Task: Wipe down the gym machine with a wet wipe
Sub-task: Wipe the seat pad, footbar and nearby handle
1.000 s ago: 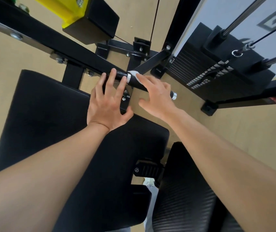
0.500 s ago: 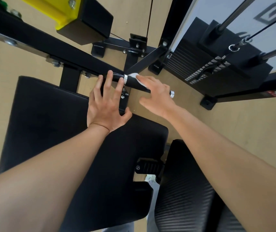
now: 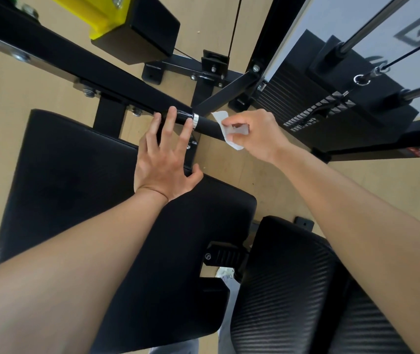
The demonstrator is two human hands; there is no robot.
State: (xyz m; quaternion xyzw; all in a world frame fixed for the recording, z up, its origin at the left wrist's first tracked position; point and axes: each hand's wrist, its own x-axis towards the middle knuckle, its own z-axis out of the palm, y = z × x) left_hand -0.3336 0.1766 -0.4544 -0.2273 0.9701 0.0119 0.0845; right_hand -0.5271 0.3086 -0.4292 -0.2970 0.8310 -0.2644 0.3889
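Observation:
The gym machine's black handle bar [image 3: 205, 125], with a silver ring, sticks out from the black frame arm [image 3: 76, 65] at centre. My right hand [image 3: 255, 135] is closed around the bar's outer end, gripping a white wet wipe [image 3: 223, 123] wrapped against it. My left hand [image 3: 167, 159] lies flat with fingers spread, fingertips resting on the bar just left of the ring, palm over the edge of the black pad [image 3: 76, 200].
A weight stack [image 3: 313, 98] with guide rods and a cable stands at the right. A yellow and black block [image 3: 117, 19] hangs at the top. A ribbed black seat [image 3: 293, 290] is at the lower right, over tan floor.
My right hand has turned and curled around the bar's end, so the wipe now shows beside its fingers. The left hand has stayed on the bar.

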